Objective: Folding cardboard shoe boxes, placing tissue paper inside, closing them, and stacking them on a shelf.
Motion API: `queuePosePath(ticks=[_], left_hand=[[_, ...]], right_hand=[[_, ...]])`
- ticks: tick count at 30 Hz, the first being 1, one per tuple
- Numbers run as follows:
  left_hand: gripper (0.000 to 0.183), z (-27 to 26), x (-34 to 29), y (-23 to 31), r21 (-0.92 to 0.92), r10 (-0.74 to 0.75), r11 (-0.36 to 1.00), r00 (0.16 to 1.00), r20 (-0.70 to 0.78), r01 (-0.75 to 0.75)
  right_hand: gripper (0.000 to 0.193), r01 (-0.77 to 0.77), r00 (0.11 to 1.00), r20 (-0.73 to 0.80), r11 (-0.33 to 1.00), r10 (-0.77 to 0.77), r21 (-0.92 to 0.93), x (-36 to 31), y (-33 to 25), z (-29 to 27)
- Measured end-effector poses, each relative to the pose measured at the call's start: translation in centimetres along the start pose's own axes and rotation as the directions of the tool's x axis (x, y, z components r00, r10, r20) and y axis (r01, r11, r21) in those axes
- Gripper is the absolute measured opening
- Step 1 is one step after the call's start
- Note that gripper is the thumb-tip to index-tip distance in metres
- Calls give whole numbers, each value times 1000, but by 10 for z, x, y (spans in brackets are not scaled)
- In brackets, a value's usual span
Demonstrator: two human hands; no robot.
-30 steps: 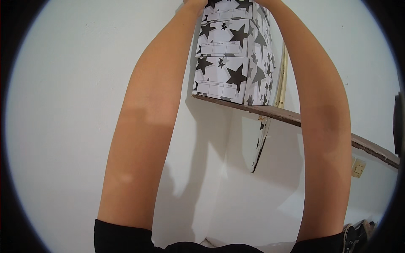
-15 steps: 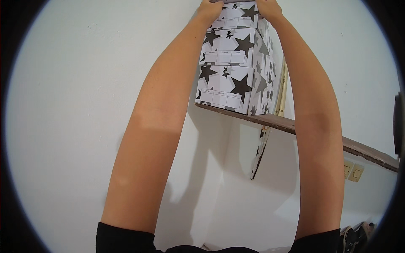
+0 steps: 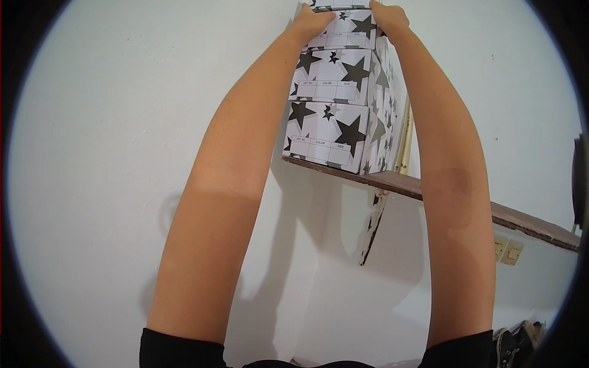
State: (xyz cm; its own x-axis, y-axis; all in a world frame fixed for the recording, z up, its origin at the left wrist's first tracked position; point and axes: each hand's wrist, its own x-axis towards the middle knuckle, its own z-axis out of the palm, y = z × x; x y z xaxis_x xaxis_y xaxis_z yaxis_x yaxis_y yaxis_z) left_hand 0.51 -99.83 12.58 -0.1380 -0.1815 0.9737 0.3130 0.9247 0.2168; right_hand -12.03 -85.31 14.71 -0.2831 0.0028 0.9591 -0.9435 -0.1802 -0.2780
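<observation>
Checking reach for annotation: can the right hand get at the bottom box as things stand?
Probably yes, for a touch: the front of the bottom box looks largely uncovered, though the right hand would have to come down. Pulling it out looks hampered by the middle box on top.

A stack of boxes (image 3: 331, 132) stood on the shelf's (image 3: 399, 183) left end, the left hand (image 3: 314, 23) at its upper left, the right hand (image 3: 391, 21) opposite. I saw a bracket (image 3: 372, 228) underneath, wall switches (image 3: 512, 252) farther right, shoes (image 3: 521, 345) below them.
</observation>
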Motion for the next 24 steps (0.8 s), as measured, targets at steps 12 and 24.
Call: queuePosePath(ticks=[12,24], left_hand=[[113,19,-23,5,273,-85,957,995,-43,93],[75,45,-104,55,610,259,790,935,-243,-60]], right_hand=[[73,23,1000,11,1000,-23,20,-26,0,-12],[43,536,844,290,738,-452,-410,-134,-18,-103]])
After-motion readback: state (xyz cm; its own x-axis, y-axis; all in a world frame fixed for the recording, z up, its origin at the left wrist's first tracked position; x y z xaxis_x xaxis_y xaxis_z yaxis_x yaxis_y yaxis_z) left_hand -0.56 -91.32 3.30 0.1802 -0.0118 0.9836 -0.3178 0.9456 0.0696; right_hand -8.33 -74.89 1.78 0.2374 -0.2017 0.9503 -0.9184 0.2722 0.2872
